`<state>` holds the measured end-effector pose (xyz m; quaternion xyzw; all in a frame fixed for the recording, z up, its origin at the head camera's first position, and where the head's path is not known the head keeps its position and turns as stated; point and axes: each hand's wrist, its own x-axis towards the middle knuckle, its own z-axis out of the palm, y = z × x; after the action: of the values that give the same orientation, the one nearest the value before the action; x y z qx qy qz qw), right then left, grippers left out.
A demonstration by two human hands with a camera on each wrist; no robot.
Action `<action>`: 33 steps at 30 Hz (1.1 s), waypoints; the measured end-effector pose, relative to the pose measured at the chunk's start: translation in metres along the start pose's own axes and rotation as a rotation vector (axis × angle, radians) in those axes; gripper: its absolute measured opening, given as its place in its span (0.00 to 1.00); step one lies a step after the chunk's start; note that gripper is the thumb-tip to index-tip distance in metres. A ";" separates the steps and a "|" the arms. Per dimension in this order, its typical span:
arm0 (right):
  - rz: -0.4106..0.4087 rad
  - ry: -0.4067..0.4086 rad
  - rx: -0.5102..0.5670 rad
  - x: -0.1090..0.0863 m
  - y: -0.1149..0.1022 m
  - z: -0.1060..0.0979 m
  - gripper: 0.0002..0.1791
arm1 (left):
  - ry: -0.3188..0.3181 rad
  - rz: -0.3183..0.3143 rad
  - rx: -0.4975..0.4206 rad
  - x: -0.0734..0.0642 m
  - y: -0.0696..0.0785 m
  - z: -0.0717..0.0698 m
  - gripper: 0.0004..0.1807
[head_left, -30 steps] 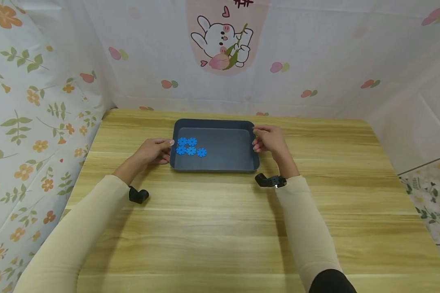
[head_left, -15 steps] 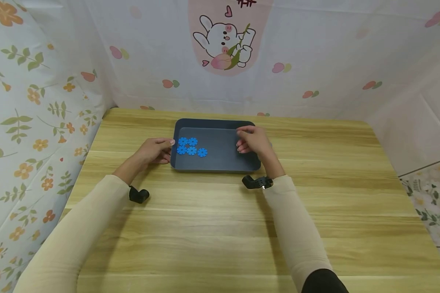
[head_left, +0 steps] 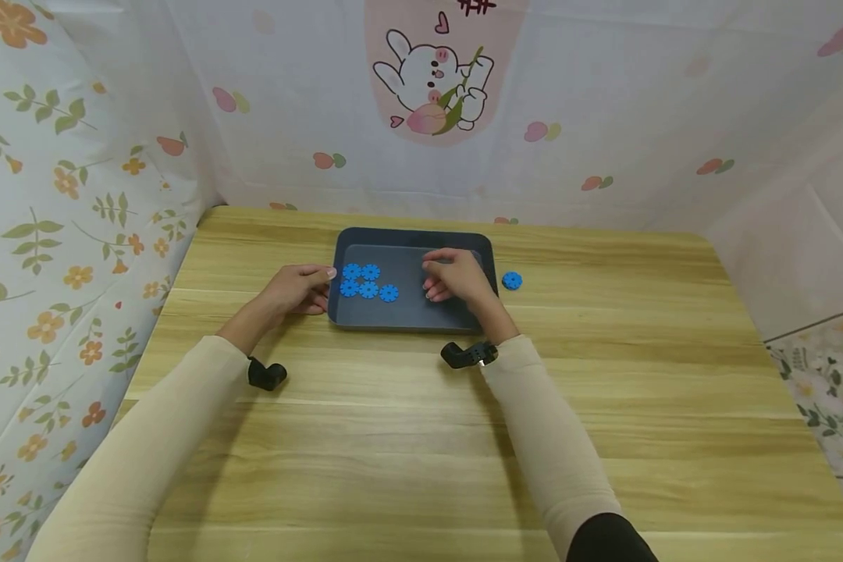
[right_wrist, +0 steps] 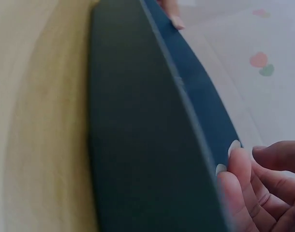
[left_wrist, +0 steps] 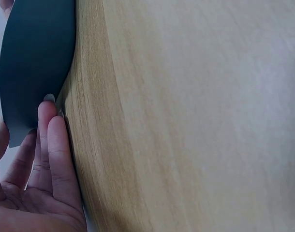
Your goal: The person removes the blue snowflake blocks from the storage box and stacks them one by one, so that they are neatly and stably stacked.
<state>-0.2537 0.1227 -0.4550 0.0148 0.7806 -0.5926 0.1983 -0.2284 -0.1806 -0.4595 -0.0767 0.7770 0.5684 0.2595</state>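
Note:
A dark grey rectangular tray [head_left: 421, 316] lies on the table, and several flat blue notched discs [head_left: 368, 289] sit at the left of its floor. My left hand [head_left: 297, 290] holds the tray's left edge, with the thumb at the rim and the other fingers [left_wrist: 60, 145] against the outer wall. Over the right half of the tray is my right hand [head_left: 457, 278], its thumb and fingers bent and close together. I cannot tell whether anything is between those fingertips. In the right wrist view, the fingers [right_wrist: 240, 169] show just beyond the tray's near rim.
A small stack of blue discs [head_left: 512, 280] lies on the wooden table [head_left: 393, 453], just right of the tray. A patterned cloth [head_left: 267, 94] hangs behind the table's far edge, and a flowered cloth [head_left: 49, 273] stands along the left side.
My right hand has moved left from the tray's right rim to above its floor, uncovering the disc stack on the table. The left hand keeps its place at the left edge.

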 end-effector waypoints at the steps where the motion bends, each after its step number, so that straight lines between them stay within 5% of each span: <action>1: 0.001 -0.006 0.002 0.001 0.001 0.002 0.18 | -0.002 -0.003 -0.002 0.000 0.000 0.000 0.29; 25: 0.042 -0.149 -0.102 0.008 0.008 0.045 0.19 | 0.007 -0.014 -0.001 0.001 0.000 0.000 0.29; 33: 0.048 -0.154 -0.136 0.006 0.007 0.050 0.19 | -0.014 -0.039 -0.019 -0.013 0.015 0.002 0.27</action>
<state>-0.2431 0.0773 -0.4744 -0.0256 0.8009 -0.5326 0.2726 -0.2230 -0.1761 -0.4412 -0.0903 0.7681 0.5710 0.2752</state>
